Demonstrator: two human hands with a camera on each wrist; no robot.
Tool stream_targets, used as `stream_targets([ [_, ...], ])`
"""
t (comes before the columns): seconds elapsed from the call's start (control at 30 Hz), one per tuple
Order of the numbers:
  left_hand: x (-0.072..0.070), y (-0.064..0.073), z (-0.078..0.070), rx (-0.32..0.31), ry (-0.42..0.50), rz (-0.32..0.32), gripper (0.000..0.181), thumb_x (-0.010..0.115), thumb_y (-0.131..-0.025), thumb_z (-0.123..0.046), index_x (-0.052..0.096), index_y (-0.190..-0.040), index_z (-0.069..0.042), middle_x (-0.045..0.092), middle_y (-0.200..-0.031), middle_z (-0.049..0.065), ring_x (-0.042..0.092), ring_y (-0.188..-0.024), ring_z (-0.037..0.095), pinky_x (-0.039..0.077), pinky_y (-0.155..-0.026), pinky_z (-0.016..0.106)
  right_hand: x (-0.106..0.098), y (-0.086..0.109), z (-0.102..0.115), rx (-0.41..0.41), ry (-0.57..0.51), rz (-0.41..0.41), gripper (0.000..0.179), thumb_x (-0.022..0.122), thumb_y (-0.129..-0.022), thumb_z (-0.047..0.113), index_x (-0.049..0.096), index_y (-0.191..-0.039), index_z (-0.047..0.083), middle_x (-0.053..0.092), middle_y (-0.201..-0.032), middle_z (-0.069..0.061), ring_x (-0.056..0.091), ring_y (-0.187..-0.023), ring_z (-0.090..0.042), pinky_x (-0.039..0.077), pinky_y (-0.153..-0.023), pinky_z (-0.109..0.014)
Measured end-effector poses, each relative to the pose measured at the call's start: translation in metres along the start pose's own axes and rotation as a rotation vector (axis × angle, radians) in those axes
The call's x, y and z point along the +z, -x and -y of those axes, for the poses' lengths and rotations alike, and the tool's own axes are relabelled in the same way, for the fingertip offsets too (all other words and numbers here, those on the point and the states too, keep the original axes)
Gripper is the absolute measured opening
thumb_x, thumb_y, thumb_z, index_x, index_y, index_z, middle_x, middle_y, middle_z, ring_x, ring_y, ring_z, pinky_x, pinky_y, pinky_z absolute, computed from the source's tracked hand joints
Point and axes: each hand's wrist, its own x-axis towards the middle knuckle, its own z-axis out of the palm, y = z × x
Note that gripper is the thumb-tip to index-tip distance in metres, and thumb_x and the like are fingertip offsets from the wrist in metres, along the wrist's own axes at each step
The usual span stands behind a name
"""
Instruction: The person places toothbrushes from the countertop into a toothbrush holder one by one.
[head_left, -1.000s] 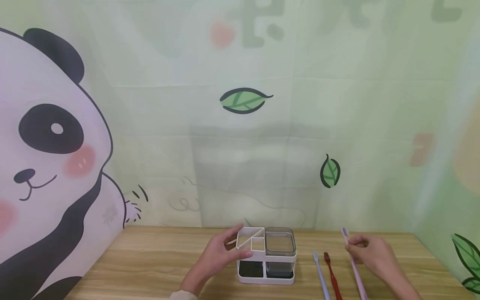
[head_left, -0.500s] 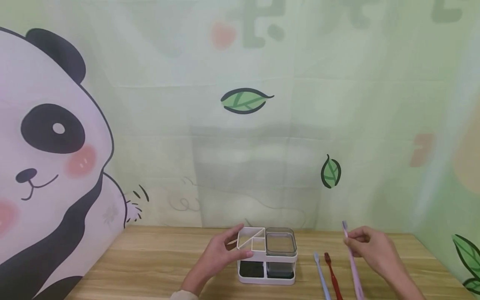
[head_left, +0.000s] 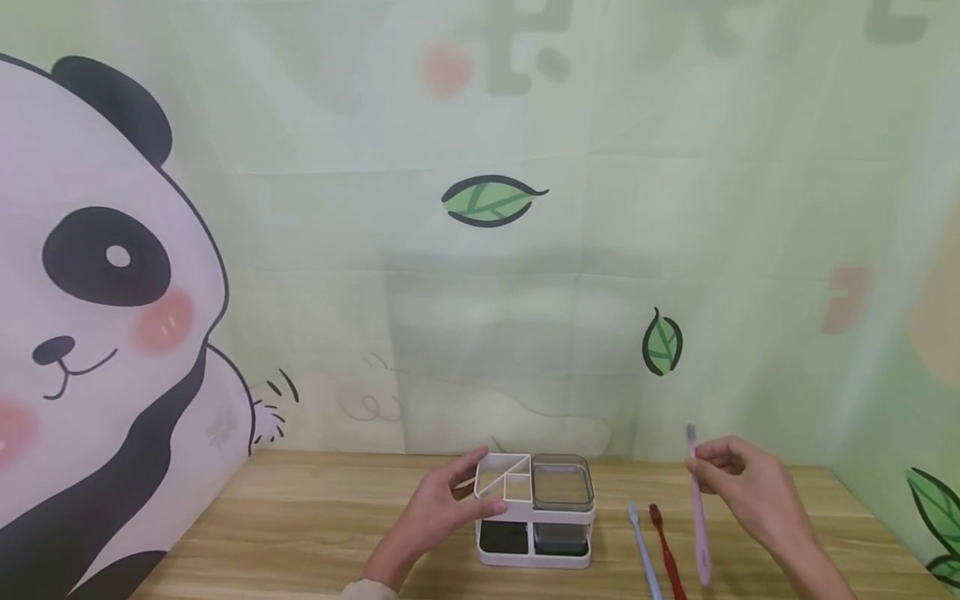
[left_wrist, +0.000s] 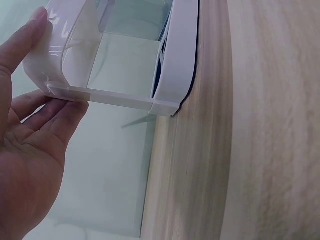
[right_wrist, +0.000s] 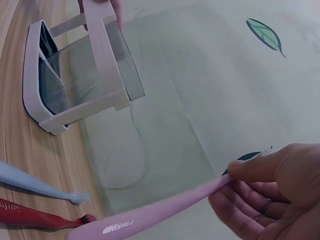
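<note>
My left hand (head_left: 438,510) grips the upper left corner of a white toothbrush holder (head_left: 491,507), thumb in front and fingers behind. In the left wrist view, those fingers (left_wrist: 70,117) touch its upper frame. The holder stands upright, with divided slots on its left and a clear grey cup (head_left: 562,505) on its right. Right of it, my right hand (head_left: 757,492) pinches a pink toothbrush (head_left: 701,533) near the bristle end between thumb and fingers. The brush is raised nearly upright, head up. In the right wrist view, its handle (right_wrist: 160,212) points away from the hand.
A light blue toothbrush (head_left: 645,550) and a red toothbrush (head_left: 666,550) lie side by side on the wooden table (head_left: 300,533), between the holder and my right hand. Behind the table hangs a green cloth (head_left: 337,250) printed with leaves and a panda.
My right hand has lifted the pink toothbrush off the table, and the brush has swung from slanting to nearly upright. My left hand and the holder stay in place.
</note>
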Motion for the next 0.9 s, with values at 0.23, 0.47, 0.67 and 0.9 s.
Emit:
stream_targets([
  [0.23,0.000,0.000,0.000,-0.005,0.018,0.007,0.080,0.086,-0.090,-0.009,0.043,-0.155,0.012,0.046,-0.155,0.034,0.054,-0.134,0.052,0.055,-0.106,0.042,-0.004,0.006,0.006,-0.008,0.008,-0.054,0.037,0.073,-0.104,0.027,0.067,-0.122,-0.005,0.077,-0.104,-0.011,0.073,-0.089,-0.018,0.061,-0.072,-0.023],
  [0.47,0.000,0.000,0.001,-0.007,0.029,0.007,0.080,0.086,-0.091,-0.009,0.043,-0.155,0.011,0.046,-0.156,0.034,0.053,-0.134,0.053,0.055,-0.106,0.042,-0.006,0.009,0.011,-0.030,-0.012,-0.120,0.040,0.073,-0.104,0.033,0.068,-0.122,-0.002,0.077,-0.108,-0.013,0.074,-0.086,-0.011,0.057,-0.071,-0.018],
  [0.67,0.000,0.001,0.001,-0.005,0.034,0.002,0.079,0.086,-0.091,-0.008,0.043,-0.155,0.011,0.046,-0.156,0.034,0.054,-0.134,0.051,0.055,-0.105,0.039,-0.005,0.012,0.014,-0.067,-0.026,-0.176,0.038,0.074,-0.103,0.033,0.069,-0.121,0.000,0.076,-0.110,-0.013,0.072,-0.084,-0.001,0.054,-0.072,-0.013],
  [0.9,0.000,0.001,0.001,-0.004,0.028,0.002,0.080,0.086,-0.091,-0.010,0.044,-0.156,0.010,0.047,-0.155,0.033,0.056,-0.133,0.050,0.056,-0.104,0.041,-0.005,0.014,0.018,-0.103,-0.040,-0.214,0.037,0.076,-0.102,0.033,0.070,-0.120,0.001,0.075,-0.114,-0.014,0.063,-0.091,0.012,0.050,-0.075,-0.005],
])
